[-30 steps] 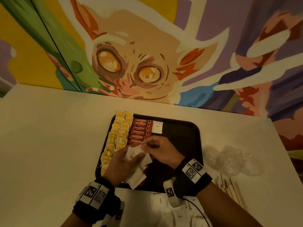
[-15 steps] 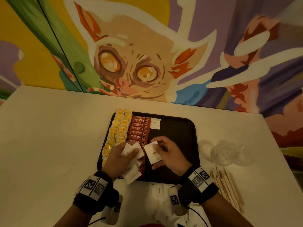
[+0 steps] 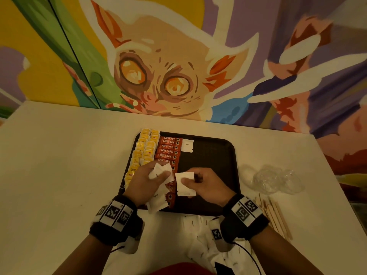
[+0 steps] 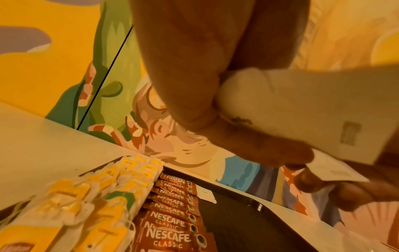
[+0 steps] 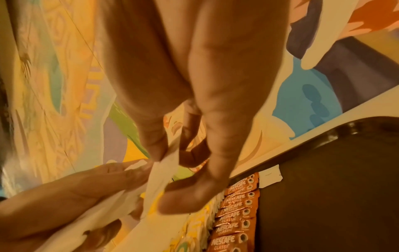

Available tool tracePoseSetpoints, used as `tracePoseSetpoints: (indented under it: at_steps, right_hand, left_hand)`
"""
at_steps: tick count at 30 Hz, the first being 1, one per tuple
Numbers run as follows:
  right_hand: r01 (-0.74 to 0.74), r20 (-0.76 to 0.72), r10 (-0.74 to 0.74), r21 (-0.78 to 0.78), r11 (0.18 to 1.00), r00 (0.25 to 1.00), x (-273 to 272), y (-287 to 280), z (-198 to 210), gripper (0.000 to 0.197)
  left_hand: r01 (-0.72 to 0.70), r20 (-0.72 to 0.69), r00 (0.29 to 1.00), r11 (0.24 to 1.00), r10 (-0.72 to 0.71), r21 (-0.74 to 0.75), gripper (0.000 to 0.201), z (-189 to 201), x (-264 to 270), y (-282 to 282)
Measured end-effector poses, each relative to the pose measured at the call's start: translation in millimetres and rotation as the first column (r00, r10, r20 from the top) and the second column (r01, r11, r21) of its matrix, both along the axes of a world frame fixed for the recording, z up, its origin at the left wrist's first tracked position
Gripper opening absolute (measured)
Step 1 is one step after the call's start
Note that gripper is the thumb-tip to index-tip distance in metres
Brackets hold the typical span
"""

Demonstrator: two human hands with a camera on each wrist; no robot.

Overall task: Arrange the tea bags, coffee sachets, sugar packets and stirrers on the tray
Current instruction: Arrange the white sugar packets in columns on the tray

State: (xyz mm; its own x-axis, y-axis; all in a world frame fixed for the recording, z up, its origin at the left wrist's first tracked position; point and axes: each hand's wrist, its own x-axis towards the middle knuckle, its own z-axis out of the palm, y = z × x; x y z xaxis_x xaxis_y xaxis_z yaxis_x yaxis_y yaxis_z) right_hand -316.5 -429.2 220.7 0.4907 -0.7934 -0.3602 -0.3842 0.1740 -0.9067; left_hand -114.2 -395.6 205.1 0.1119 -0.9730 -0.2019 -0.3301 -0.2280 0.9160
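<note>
At the centre of the head view, a black rounded-corner plastic tray point(image 3: 214, 147) lies on the white surface point(image 3: 59, 165). Along its left edge run yellow tea bags point(image 3: 145, 147), then a column of red Nescafe coffee sachets point(image 3: 168, 149), then 1 white square sugar packet point(image 3: 187, 145) near the far rim. The tray's right half is bare dark floor. The left hand point(image 3: 145, 181) grips a bunch of white sugar packets point(image 3: 158, 173) over the near-left corner. The right hand point(image 3: 206, 185) pinches a single white sugar packet point(image 3: 185, 183) just beside it. Wooden stirrers point(image 3: 278, 217) lie right of the tray, below crumpled clear plastic wrap point(image 3: 276, 179).
</note>
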Motion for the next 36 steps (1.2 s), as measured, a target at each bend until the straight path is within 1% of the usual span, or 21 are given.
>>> tracePoseSetpoints:
  at_steps: [3,8,12,15,18,21,23,26,28,31,33,36]
  right_hand:
    - [0.02,0.096,-0.03,0.102,0.995,0.995,2.7,2.9,2.8,0.019]
    - [0.142,0.138,-0.156,0.106,0.984,0.978,6.1,5.7,-1.0,0.023]
    - [0.229,0.17,-0.259,0.177,0.957,0.951,8.1,6.9,-3.7,0.03]
    - [0.285,0.179,-0.339,0.27,0.92,0.924,8.3,6.3,-5.8,0.025]
    - [0.278,0.187,-0.343,0.303,0.911,0.921,6.0,2.9,-8.4,0.02]
    - [0.252,0.124,-0.294,0.275,0.928,0.948,4.2,-4.6,-10.3,0.019]
    - [0.24,0.074,-0.267,0.259,0.936,0.961,3.8,-13.0,-11.8,0.017]
    - [0.283,0.021,-0.298,0.251,0.926,0.954,2.7,-31.8,-16.6,0.015]
    - [0.36,-0.011,-0.37,0.254,0.897,0.929,1.2,-49.4,-23.4,0.017]
    - [0.486,-0.062,-0.487,0.249,0.838,0.871,-2.1,-81.7,-37.5,0.023]
    - [0.549,-0.112,-0.539,0.232,0.803,0.835,-4.6,-104.8,-48.7,0.026]
    - [0.624,-0.201,-0.593,0.188,0.758,0.78,-7.2,-136.7,-68.7,0.027]
  left_hand:
    - [0.051,-0.039,0.998,0.999,-0.051,0.004,0.019,0.1,-5.6,-1.6]
    - [0.055,-0.071,0.996,0.999,-0.054,0.001,0.024,-5.2,-13.7,-1.3]
    - [0.0,-0.064,0.998,1.0,0.0,0.002,0.024,-8.0,-16.9,-2.8]
    - [-0.064,-0.06,0.996,0.998,0.064,-0.003,0.023,-9.8,-17.9,-5.7]
    - [-0.091,-0.04,0.995,0.996,0.091,-0.003,0.021,-12.6,-17.4,-7.4]
    - [-0.1,-0.021,0.995,0.995,0.099,-0.023,0.018,-16.1,-18.5,-9.3]
    - [-0.124,-0.026,0.992,0.992,0.124,-0.005,0.016,-16.7,-20.6,-12.5]
    - [-0.172,-0.045,0.984,0.985,0.173,0.034,0.012,-19.3,-21.7,-20.3]
    - [-0.208,-0.052,0.976,0.977,0.21,0.049,0.01,-22.0,-19.0,-26.0]
    - [-0.237,-0.096,0.965,0.968,0.245,0.088,0.013,-24.1,-14.8,-34.8]
    - [-0.238,-0.104,0.963,0.967,0.247,0.093,0.012,-23.8,-14.3,-40.7]
    - [-0.244,-0.1,0.962,0.964,0.254,0.101,0.011,-24.6,-13.5,-47.4]
